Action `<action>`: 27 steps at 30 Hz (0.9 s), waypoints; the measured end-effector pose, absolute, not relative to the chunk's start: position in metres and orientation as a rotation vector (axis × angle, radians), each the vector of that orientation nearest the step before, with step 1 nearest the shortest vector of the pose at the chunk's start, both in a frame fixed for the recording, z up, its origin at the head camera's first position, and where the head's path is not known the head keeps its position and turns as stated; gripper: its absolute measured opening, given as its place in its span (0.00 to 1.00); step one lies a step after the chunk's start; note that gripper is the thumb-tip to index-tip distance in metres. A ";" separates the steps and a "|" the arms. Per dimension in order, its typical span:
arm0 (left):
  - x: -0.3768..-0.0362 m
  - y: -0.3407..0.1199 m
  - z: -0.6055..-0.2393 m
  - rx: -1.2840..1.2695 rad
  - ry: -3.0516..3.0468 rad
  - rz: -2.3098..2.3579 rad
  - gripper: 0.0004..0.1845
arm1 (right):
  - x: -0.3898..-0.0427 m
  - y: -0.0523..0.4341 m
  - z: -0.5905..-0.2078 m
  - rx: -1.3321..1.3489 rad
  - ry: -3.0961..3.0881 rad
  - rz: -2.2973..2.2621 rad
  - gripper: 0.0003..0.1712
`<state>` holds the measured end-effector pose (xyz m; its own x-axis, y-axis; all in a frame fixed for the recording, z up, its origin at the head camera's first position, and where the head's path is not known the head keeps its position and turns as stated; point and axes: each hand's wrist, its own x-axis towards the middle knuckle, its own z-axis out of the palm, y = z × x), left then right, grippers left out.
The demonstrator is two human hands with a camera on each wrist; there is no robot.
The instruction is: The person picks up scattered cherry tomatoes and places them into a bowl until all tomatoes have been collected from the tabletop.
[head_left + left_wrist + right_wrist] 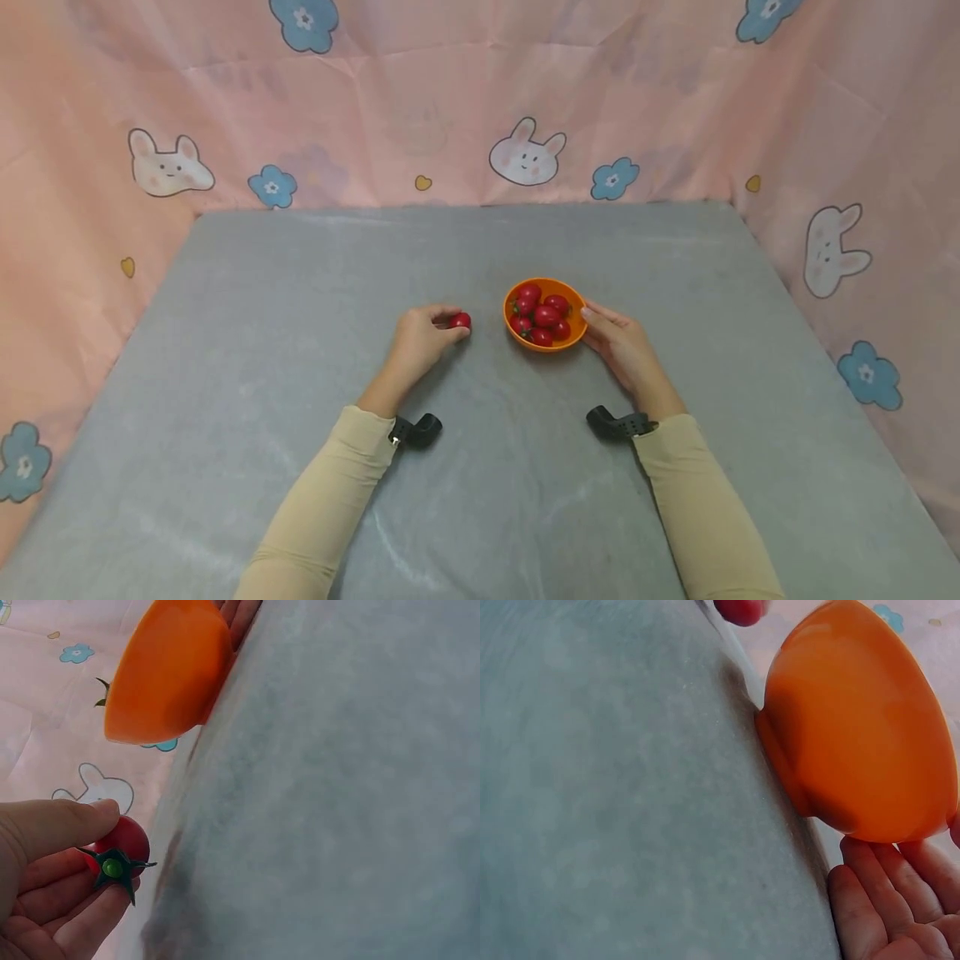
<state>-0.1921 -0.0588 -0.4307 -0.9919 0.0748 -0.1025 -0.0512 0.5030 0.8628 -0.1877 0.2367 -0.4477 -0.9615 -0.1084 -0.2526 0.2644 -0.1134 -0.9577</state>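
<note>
Pink cloth printed with white rabbits and blue flowers hangs behind and to both sides of the grey table you are working on. Your left hand rests on that surface, and its thumb and fingers pinch a small red tomato; the left wrist view shows the tomato's green star-shaped stem cap facing the camera, with the thumb lying over the top of the fruit. Just to the right of that hand, between your two hands, stands an orange bowl with several more red tomatoes piled inside it. Your right hand lies against the bowl's right side, fingers straight and relaxed, the tips touching its rim and outer wall without curling around it. Both forearms wear beige sleeves, each with a small black camera mount at the wrist.
</note>
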 end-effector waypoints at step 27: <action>-0.200 -0.023 -0.381 0.202 2.596 1.598 0.20 | -0.189 0.238 -0.446 0.169 1.897 -2.161 0.35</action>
<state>-0.2000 -0.0234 -0.3805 -0.9875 0.1575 -0.0046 0.0668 0.4450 0.8930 -0.1891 0.2379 -0.4461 -0.9592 -0.1176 -0.2569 0.2700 -0.1130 -0.9562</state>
